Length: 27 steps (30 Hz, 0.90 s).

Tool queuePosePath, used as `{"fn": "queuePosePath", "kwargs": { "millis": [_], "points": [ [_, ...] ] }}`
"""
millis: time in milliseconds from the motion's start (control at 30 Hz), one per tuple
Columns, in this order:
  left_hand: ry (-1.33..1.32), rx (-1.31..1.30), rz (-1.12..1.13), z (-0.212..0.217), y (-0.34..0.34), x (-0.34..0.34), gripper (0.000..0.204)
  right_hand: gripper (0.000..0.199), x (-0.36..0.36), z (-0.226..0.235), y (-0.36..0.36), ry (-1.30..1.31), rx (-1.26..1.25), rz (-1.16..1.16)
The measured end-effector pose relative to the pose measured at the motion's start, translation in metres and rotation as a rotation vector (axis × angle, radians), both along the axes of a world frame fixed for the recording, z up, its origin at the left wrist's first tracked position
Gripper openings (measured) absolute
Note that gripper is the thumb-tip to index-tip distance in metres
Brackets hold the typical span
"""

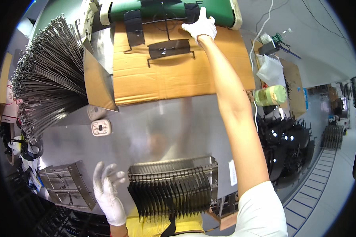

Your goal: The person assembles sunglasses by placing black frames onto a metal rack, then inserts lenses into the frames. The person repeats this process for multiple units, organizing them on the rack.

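Note:
My right hand (202,28), in a white glove, reaches far forward to the end of a green conveyor belt (221,12). Its fingers are spread beside a dark lens-like piece (192,13); whether they touch it I cannot tell. More dark pieces hang on a thin black wire frame, among them a curved one (169,49) and an upright one (135,31), over a cardboard sheet (146,79). My left hand (108,193), also gloved, is open and holds nothing. Near it stands a metal rack (214,173) with a row of dark curved plates (170,193).
A big bundle of metal wire hooks (55,75) lies at the left behind a bent metal sheet (97,83). A small pale box (101,128) sits on the steel table (154,130). An empty rack (67,185), a green jar (270,95) and glossy black parts (284,142) are around.

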<state>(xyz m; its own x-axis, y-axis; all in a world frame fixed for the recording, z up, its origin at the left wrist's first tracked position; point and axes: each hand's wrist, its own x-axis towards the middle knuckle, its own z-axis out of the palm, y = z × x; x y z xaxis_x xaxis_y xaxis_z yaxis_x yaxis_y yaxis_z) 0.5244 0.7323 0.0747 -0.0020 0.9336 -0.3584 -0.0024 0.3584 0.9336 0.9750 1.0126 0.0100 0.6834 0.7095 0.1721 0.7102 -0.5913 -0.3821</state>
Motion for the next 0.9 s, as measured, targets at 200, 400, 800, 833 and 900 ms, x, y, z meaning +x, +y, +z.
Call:
{"fn": "queuePosePath", "kwargs": {
  "millis": [200, 400, 800, 833, 900],
  "points": [
    [-0.025, -0.048, -0.11, 0.006, 0.009, 0.008, 0.042, 0.084, 0.002, -0.023, -0.044, 0.285, 0.307, 0.131],
    [-0.371, 0.095, -0.252, 0.003, 0.015, 0.069, 0.047, 0.066, -0.09, 0.023, -0.262, 0.693, 0.275, 0.275],
    [-1.297, -0.12, -0.596, 0.042, -0.017, 0.056, 0.059, 0.077, -0.173, 0.062, -0.533, 0.893, -0.197, 0.248],
    [-1.296, -0.121, -0.598, 0.044, -0.019, 0.052, 0.06, 0.067, -0.183, 0.049, -0.54, 0.872, -0.212, 0.277],
    [-1.232, -0.178, -0.551, 0.056, -0.033, 0.047, 0.065, 0.06, -0.196, 0.018, -0.553, 0.674, -0.304, 0.399]
  ]
}}
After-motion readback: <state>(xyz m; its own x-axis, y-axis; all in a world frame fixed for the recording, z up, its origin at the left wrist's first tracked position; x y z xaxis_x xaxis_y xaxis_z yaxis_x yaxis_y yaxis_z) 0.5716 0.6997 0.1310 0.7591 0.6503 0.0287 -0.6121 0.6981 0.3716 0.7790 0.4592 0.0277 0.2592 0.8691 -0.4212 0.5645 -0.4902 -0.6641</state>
